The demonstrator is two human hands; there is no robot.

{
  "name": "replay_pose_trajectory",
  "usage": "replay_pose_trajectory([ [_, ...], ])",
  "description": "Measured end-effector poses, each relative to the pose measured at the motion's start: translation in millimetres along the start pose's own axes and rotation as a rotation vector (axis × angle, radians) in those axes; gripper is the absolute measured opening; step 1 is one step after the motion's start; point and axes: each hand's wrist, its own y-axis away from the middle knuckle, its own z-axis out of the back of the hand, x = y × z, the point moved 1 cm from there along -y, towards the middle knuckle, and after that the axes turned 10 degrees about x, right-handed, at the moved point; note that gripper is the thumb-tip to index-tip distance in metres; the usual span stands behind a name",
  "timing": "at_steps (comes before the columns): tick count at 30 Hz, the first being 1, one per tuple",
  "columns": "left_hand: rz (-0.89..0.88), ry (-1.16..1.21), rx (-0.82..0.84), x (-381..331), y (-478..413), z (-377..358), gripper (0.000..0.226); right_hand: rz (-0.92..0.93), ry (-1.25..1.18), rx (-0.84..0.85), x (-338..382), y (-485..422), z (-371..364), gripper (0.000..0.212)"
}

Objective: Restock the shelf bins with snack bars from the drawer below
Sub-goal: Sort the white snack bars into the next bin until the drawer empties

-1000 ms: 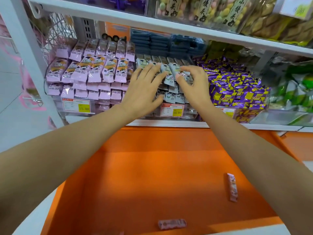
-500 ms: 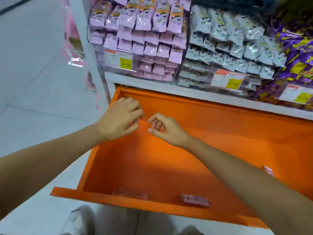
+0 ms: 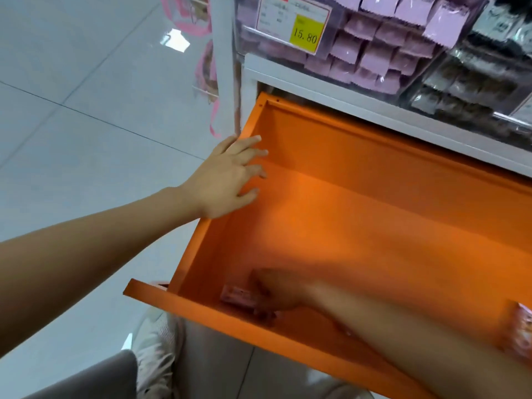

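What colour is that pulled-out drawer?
The drawer is bright orange, inside and on its front lip; the head view shows it.

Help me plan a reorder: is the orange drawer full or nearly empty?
Nearly empty. The orange drawer is mostly bare floor, with one pink bar by the right hand, another at the right edge.
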Motion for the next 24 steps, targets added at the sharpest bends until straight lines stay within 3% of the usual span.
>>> replay_pose_trajectory([
  [3,0.020,-0.040,0.018,1.0,-2.1,-1.8,0.042,-0.019,0.011,0.028,5.9,0.7,-4.7,0.037],
  [6,0.005,-0.113,0.016,-1.2,-6.9,-2.5,0.045,-0.016,-0.316,-0.067,-14.6,0.5,10.2,0.024],
  [9,-0.054,-0.113,0.015,-15.9,-19.3,3.5,0.040,-0.034,-0.719,-0.229,-41.7,22.0,40.0,0.028],
  [11,-0.089,-0.052,0.159,-31.5,-32.8,4.6,0.038,-0.077,-0.852,-0.285,-59.4,44.3,59.5,0.035],
  [14,-0.038,0.077,0.495,-53.2,-54.0,-3.7,0.063,-0.002,-1.010,-0.292,-79.9,79.2,74.2,0.034],
  [16,-0.015,0.248,0.567,-62.0,-65.2,-15.7,0.068,0.056,-1.119,-0.271,-86.8,98.8,74.6,0.033],
  [20,-0.036,0.726,0.507,-75.4,-81.0,-38.1,0.030,0.138,-1.250,-0.269,-99.7,124.2,64.3,0.039],
  [24,-0.018,0.727,0.565,-77.8,-102.7,-69.7,0.022,-0.006,-1.174,-0.320,-121.1,136.6,35.5,0.039],
])
